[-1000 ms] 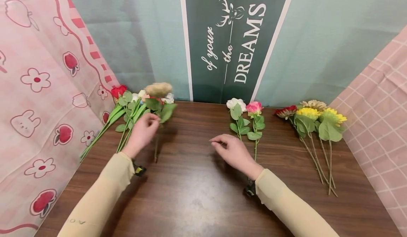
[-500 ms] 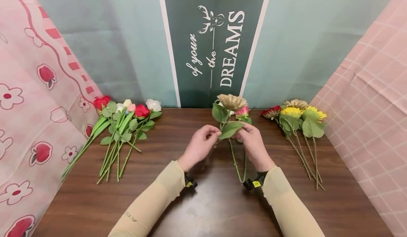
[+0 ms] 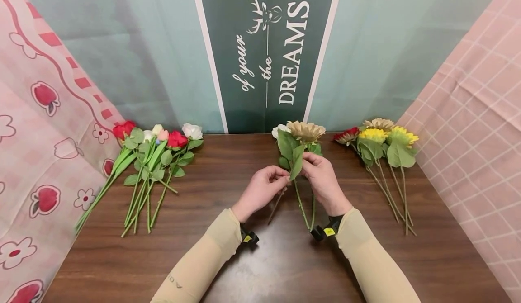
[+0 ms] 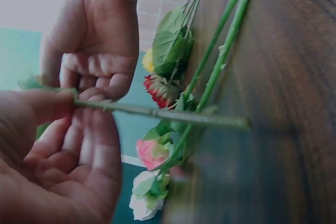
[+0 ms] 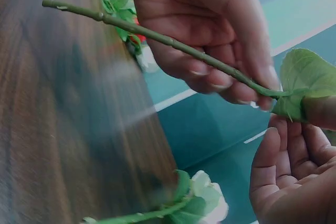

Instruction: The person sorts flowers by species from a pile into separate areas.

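Note:
A beige sunflower-like flower [image 3: 307, 131] is held over the middle of the table, its head toward the back curtain. My left hand [image 3: 264, 187] pinches its stem [image 5: 168, 40] between thumb and fingers, just below the leaves; the bare lower stem slants down toward me. Thumb and fingers of my right hand [image 3: 323, 183] pinch a broad green leaf [image 5: 310, 74] of the same flower. Behind it, on the table, lie a white rose [image 3: 280, 131] and a pink rose [image 4: 152, 153], the pink one mostly hidden in the head view.
On the left of the brown table [image 3: 260, 271] lies a bunch of red, white and peach flowers [image 3: 158, 158]. To the right are yellow, beige and dark red flowers [image 3: 380, 149]. A green curtain [image 3: 163, 45] hangs behind, with pink cloth [image 3: 468, 90] at both sides.
My left hand has carried the beige flower from the left bunch to the middle. My right hand, empty a second ago, has taken hold of its leaf, which now stands more upright.

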Tool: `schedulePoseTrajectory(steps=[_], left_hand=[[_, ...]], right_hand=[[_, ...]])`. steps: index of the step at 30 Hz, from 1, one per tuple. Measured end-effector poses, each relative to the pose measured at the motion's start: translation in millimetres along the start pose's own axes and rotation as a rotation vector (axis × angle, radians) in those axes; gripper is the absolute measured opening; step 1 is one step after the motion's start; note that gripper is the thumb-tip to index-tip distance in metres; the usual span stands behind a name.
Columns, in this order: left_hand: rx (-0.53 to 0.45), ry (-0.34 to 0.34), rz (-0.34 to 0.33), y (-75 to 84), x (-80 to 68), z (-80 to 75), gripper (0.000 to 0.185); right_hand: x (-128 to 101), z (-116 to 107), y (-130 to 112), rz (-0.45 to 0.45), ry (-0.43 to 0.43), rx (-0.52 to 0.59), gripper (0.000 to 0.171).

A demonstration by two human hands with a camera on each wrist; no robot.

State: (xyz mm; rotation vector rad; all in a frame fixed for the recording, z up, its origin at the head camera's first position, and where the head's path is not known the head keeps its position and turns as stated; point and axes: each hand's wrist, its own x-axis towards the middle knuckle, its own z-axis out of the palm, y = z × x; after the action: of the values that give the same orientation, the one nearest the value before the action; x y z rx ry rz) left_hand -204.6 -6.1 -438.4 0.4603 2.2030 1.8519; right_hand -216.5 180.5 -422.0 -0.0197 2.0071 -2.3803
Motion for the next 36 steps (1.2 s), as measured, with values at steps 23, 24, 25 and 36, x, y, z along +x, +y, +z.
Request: schedulePoseTrajectory(steps=[23, 24, 25, 36], left_hand=[[-0.036, -0.025, -0.06, 1.5, -0.4, -1.2, 0.009], [-0.043, -0.022, -0.06, 1.8, -0.4, -0.9, 0.009], [-0.05, -0.021, -0.058, 2.0, -0.5, -0.3, 0.01], [0.402, -0.155, 0.144, 8.1, -12.4, 25.6, 0.028]], right_hand=[[0, 4, 5, -0.01, -0.057, 0.007, 0.035], [-1, 5, 5, -0.005, -0.062, -0.005, 0.034], [-2, 5, 6, -0.001, -0.063, -0.019, 0.033], [-5, -45, -12, -0.06, 0.081, -0.146, 0.041]])
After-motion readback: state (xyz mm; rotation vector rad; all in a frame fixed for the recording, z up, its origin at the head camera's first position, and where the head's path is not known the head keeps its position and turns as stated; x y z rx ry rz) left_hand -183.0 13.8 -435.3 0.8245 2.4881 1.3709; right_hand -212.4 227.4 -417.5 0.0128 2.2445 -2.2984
